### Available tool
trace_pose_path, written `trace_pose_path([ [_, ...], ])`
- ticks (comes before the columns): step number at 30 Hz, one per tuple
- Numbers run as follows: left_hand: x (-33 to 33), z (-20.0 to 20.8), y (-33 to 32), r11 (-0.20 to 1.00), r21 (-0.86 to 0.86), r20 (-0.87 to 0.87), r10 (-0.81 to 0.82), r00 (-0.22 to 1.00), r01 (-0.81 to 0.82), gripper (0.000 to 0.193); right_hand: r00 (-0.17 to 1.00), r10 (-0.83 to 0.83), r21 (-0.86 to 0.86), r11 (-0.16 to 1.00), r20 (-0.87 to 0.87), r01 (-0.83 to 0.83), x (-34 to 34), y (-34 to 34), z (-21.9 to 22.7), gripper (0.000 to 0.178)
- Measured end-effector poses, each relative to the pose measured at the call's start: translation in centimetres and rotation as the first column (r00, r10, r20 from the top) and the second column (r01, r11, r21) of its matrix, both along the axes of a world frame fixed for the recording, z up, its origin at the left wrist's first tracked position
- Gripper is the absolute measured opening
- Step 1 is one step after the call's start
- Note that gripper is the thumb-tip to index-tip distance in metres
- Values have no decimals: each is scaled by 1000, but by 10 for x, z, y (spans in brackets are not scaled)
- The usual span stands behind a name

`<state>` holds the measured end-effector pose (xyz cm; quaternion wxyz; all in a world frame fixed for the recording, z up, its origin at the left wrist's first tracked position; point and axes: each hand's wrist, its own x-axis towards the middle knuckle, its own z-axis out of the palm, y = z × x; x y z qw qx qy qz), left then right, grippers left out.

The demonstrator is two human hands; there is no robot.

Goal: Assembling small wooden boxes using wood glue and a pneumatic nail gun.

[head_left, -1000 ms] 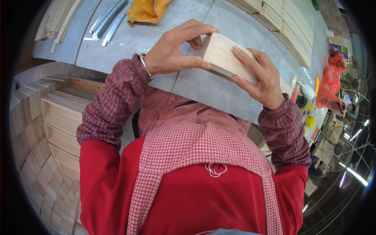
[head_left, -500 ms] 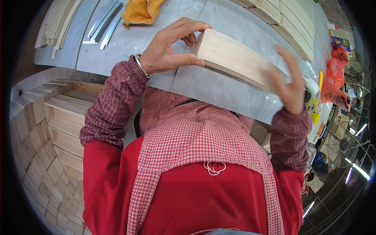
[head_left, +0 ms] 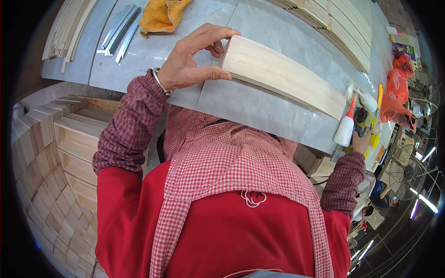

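A long pale wooden box (head_left: pixel 282 76) rests on the grey table, its smooth broad face upward. My left hand (head_left: pixel 194 60) grips its left end, thumb on the near edge and fingers on the far edge. At the table's right side is my right hand (head_left: pixel 360 142), off the box and partly hidden behind a white squeeze bottle (head_left: pixel 344 131) with a red nozzle. A dark round object (head_left: pixel 360 114) and some yellow items lie just beyond that hand. Its fingers are mostly out of sight, so whether it holds anything does not show.
An orange cloth (head_left: pixel 162 16) and several metal strips (head_left: pixel 121 32) lie at the far left, near stacked wooden slats (head_left: pixel 69 32). More wooden pieces (head_left: pixel 338 28) are stacked at the far right. A second white bottle (head_left: pixel 368 101) and a red plastic bag (head_left: pixel 396 92) sit on the right.
My right hand has left the box's right end and moved right and nearer me, beside the squeeze bottle. The box and my left hand have shifted slightly left.
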<state>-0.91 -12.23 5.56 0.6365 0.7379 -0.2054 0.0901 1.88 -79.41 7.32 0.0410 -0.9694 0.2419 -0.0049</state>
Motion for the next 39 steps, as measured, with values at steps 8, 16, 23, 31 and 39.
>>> trace_pose_path([
  [8, 8, -1, -7, 999, -34, 5, -17, 1000, 17, 67, 986, 101, -49, 994, 136, -95, 74, 35, 0, 52],
  [16, 1, -3, -2, 999, -39, 11, 5, 1000, -5, 73, 999, -41, 443, 896, 6, 34, 6, 114, 147, 27],
  [23, 0, -6, -2, 997, -78, 36, 18, 999, -15, 70, 957, 270, 589, 758, 105, -279, -11, 330, 212, 14],
  [31, 0, -5, -6, 996, -85, 24, 18, 1000, -15, 66, 841, 503, 700, 674, -201, -235, -8, 445, 226, 13],
  [39, 1, -4, -13, 994, -106, 33, 31, 999, -27, 64, 773, 523, 676, 717, -360, -171, -1, 460, 224, 12],
])
